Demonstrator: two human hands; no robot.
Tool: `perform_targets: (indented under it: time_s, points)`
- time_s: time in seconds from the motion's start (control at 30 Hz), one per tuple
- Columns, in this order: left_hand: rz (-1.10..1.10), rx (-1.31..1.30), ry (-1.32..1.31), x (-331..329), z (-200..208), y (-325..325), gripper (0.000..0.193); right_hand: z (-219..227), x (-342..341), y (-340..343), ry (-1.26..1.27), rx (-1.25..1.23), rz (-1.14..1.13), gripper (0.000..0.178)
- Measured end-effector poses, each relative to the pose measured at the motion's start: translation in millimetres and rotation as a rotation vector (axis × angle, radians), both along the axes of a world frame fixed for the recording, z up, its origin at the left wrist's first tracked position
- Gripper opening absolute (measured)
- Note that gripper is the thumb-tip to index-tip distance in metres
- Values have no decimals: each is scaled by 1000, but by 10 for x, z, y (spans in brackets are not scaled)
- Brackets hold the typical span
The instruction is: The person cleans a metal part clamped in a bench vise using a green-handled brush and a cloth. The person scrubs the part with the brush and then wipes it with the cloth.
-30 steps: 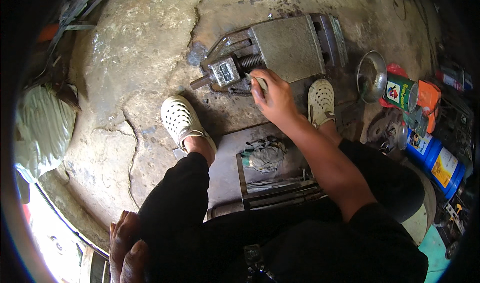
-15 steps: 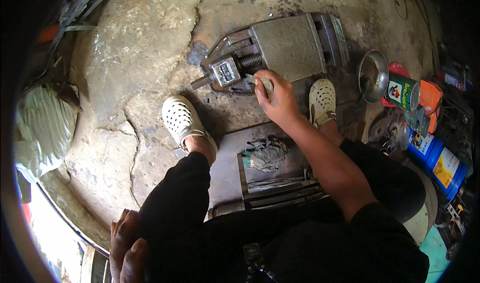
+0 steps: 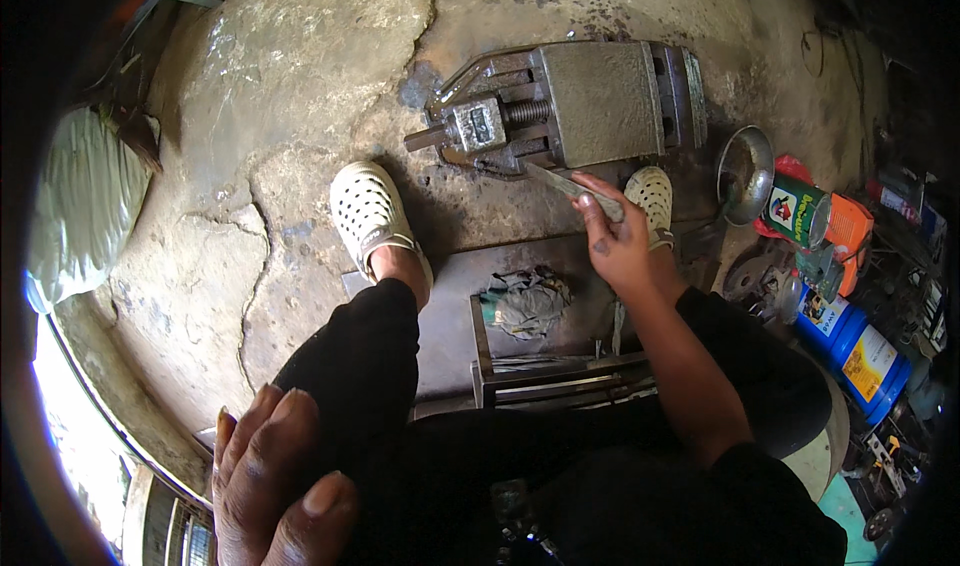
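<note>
A flat, narrow metal blade [image 3: 575, 188] is in my right hand [image 3: 622, 234], gripped between thumb and fingers. Its tip points up and left, close to the near edge of a greasy machine vise [image 3: 600, 101] lying on the floor; whether it touches the vise I cannot tell. At the vise's left end sit a square block [image 3: 480, 126] and a threaded screw [image 3: 527, 112]. My left hand [image 3: 270, 476] is over my left thigh at lower left, fingers stretched out, with nothing in it.
Between my clogs [image 3: 372, 206] lies a crumpled grey rag [image 3: 530, 301] above a metal frame [image 3: 485, 366]. To the right are a metal bowl [image 3: 748, 171], a green can [image 3: 795, 211], an orange container [image 3: 850, 228] and a blue bucket [image 3: 850, 351]. A white sack [image 3: 85, 201] is at far left.
My right hand has drawn back from the vise's screw end, down and right, with the blade now more in sight. My left hand appears larger and more spread. The view has shifted slightly.
</note>
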State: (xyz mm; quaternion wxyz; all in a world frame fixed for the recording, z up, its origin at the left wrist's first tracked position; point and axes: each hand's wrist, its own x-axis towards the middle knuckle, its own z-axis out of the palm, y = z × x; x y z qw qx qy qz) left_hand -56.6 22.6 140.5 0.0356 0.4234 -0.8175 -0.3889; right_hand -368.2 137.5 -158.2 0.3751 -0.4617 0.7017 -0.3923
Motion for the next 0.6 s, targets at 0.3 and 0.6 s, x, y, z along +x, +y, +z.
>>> perform_targets:
  time_s: [0.3, 0.6]
  points:
    - [-89, -122, 112, 313, -107, 51, 84, 42, 160, -118, 417, -49, 297, 38]
    - [-40, -141, 152, 340, -40, 171, 83, -178, 178, -99, 660, -69, 438, 39]
